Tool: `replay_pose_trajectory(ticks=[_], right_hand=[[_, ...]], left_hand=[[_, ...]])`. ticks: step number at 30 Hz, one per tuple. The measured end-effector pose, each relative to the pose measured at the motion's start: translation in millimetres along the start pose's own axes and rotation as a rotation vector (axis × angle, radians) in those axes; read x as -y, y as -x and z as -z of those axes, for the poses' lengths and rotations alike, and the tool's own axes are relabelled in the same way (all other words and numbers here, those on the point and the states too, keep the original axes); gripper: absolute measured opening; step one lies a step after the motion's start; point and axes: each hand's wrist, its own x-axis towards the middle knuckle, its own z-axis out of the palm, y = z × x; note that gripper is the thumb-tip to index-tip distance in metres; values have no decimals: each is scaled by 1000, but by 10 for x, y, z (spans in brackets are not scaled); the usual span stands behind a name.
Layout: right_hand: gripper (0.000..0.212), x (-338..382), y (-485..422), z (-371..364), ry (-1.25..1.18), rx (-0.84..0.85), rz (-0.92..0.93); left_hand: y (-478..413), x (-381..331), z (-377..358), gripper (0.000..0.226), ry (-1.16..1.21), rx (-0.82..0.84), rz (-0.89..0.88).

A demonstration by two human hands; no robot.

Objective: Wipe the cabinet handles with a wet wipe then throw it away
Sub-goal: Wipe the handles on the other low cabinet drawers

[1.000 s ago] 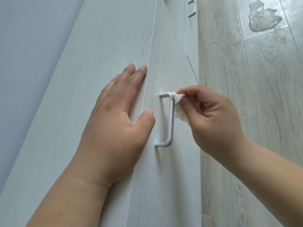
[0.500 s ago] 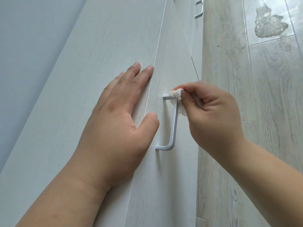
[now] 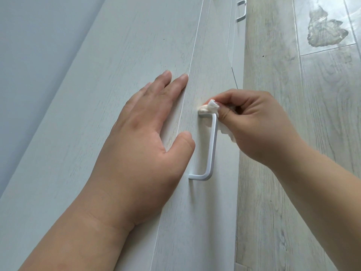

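Closest to the camera, the person's two bare forearms come in from the bottom, one on each side. The left hand (image 3: 142, 133) lies flat on the pale wood-grain cabinet door (image 3: 117, 55), fingers straight and close together, nothing in it, basically just pressing on the panel. Its thumb sticks out sideways over the seam between two doors, with the tip just beside the handle (image 3: 214, 145) but not touching it.

That handle is a white U-shaped bar sitting between the two hands, and the lower end is bare. The right hand (image 3: 259, 130) is at the far end of it, fingers curled, pinching the wet wipe (image 3: 210, 107) between thumb and forefinger. The wipe is bunched up and pressed onto the short far leg of the handle, right where it meets the door. A loose bit of it hangs down behind the bar, under the right hand's fingers.

To the right of the right hand there's a grey wood-look floor (image 3: 293, 173). Left of the left hand there's a plain pale wall (image 3: 29, 55).

Way past both hands, a second handle (image 3: 242, 10) shows on another cabinet front, and far beyond the right hand there's a shiny blotchy patch (image 3: 324, 32) on the floor. Can't tell what that is.
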Motion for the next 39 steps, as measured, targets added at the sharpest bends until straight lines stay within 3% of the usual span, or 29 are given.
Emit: replay_pose_trajectory(ticks=[9,20,28,34,39], right_hand=[[15,45,-119,80,68,112,6],[19,79,-62,86,114,94,46],[12,-21,299,-180,93,-263,175],[8,-44,639,-307,222,-402,299],[5,-73,793,-422,124,-434,273]], left_hand=[[-2,5,-14,75,-3,-10,-6],[-1,13,-13,75,-5,-14,-17],[-6,13,-19,75,-6,-15,-10],[-1,16,-17,75,-3,-8,-9],[-10,19,-13,74,-6,5,-7]])
